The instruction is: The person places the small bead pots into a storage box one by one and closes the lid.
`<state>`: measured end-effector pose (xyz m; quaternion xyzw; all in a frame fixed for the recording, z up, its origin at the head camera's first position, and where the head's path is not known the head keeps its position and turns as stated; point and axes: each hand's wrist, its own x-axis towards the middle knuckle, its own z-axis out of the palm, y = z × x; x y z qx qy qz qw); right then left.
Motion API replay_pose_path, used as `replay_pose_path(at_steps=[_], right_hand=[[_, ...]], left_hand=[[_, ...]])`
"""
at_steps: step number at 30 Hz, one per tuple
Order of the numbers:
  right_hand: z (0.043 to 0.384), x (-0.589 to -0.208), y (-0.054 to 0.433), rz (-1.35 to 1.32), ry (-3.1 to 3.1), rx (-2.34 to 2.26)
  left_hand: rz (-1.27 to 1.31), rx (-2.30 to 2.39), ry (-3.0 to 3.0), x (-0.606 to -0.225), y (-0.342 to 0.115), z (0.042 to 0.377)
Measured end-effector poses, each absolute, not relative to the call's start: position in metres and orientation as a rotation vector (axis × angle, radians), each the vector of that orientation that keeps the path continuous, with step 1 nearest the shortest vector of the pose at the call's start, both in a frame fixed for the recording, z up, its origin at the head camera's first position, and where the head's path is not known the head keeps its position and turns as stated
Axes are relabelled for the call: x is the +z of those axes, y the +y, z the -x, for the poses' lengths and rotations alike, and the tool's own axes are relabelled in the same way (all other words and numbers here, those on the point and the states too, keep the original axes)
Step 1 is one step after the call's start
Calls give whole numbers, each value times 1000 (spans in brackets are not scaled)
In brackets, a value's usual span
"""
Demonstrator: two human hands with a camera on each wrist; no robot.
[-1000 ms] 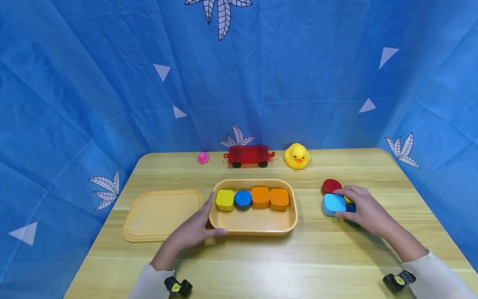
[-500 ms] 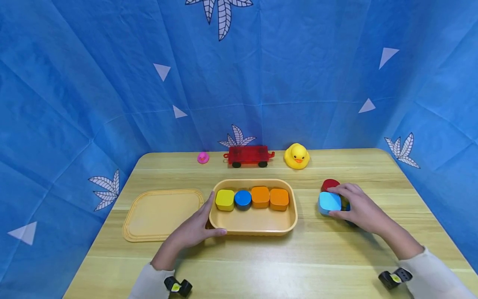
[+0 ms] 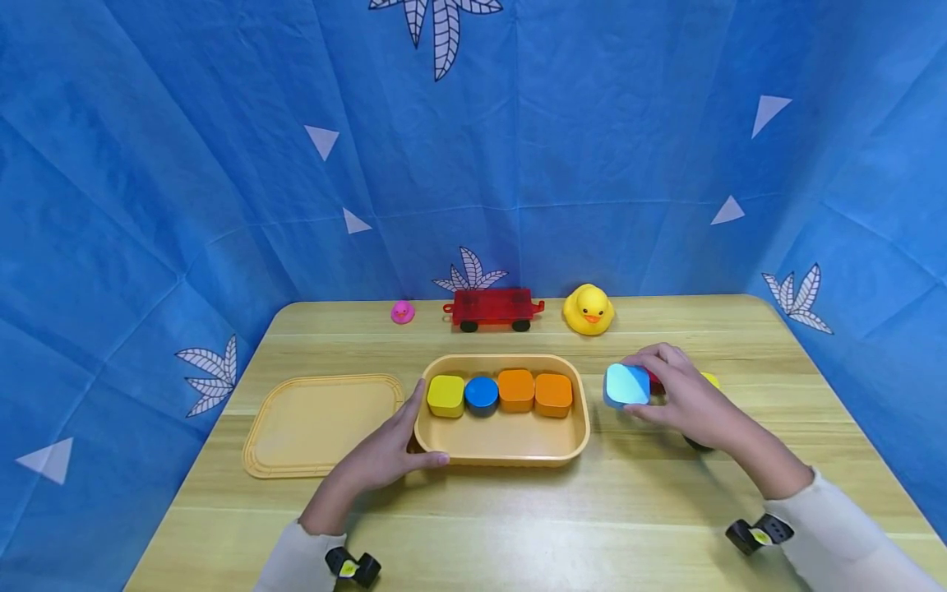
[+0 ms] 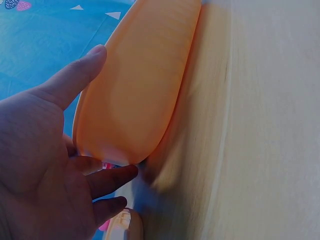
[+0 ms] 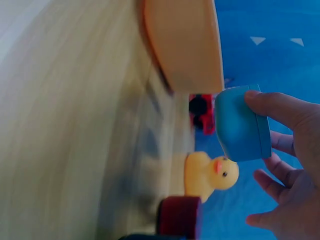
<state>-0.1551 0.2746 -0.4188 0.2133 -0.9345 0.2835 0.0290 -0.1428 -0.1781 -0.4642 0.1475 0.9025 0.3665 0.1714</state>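
Note:
My right hand point(image 3: 684, 400) pinches a light blue rounded-square block point(image 3: 626, 386) between thumb and fingers. In the right wrist view the block point(image 5: 242, 124) hangs over the table, and a thin seam runs near its top. It is just right of a pale orange oblong box point(image 3: 503, 457). My left hand point(image 3: 386, 448) rests at the box's left end, thumb near the front rim and fingers fairly straight along the end wall. Inside the box a yellow block point(image 3: 446, 396), a blue round one point(image 3: 482, 395) and two orange blocks point(image 3: 516, 390) stand in a row along the back.
Behind my right hand, partly hidden, are a dark red round block point(image 5: 180, 216), a yellow piece point(image 3: 712, 380) and a dark piece point(image 3: 698, 445). A matching lid point(image 3: 323, 426) lies left. Along the back edge sit a pink duck point(image 3: 403, 312), red wagon point(image 3: 493, 307) and yellow duck point(image 3: 588, 309).
My right hand has lifted the light blue block away from the pieces on the right and carried it left toward the box. My left hand and the box have stayed put.

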Motion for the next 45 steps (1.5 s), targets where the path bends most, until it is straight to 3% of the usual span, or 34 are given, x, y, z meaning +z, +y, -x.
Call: replay_pose_path(at_steps=[19, 45], right_hand=[[166, -398, 193, -854, -2910, 1043], [165, -431, 88, -1029, -2927, 1000]], left_hand=[[-418, 1044, 2560, -465, -178, 144], [-476, 1081, 2546, -465, -180, 143]])
